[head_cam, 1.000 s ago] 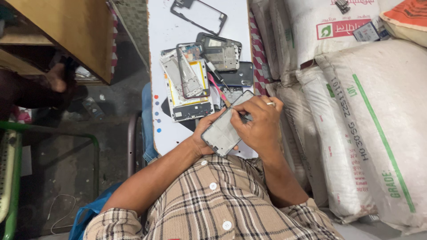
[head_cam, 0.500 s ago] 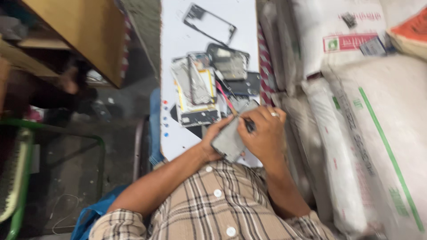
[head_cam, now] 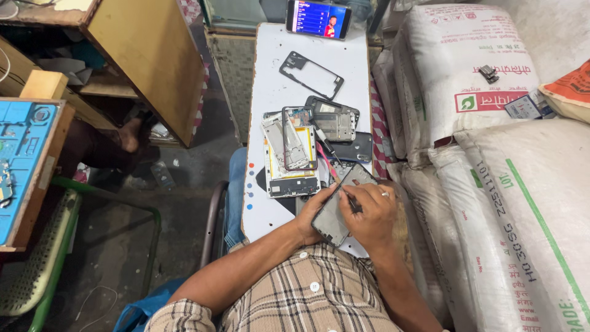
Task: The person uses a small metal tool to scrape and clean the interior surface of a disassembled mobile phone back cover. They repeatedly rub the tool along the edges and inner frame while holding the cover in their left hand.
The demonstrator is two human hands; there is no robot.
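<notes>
Phone (head_cam: 338,206) sits at the near edge of the white board (head_cam: 270,86), cupped from the left by the left hand (head_cam: 311,212); right hand (head_cam: 369,215) pinches a thin tool (head_cam: 350,198) against its dark back

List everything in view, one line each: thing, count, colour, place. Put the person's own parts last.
Phone panel: one, dark grey, held at the near end of the board.
Thin tool: one, dark, on the panel.
White board: one, middle of the view.
Opened phone bodies: several, grey and yellow, stacked on the board.
Phone frame: one, black, farther up the board.
Lit phone: one, far end.
Sacks: several, white, right side.
Blue mat: one, left edge.
Cabinet: one, brown wood, upper left.
Left hand: supports the panel.
Right hand: grips the tool.
</notes>
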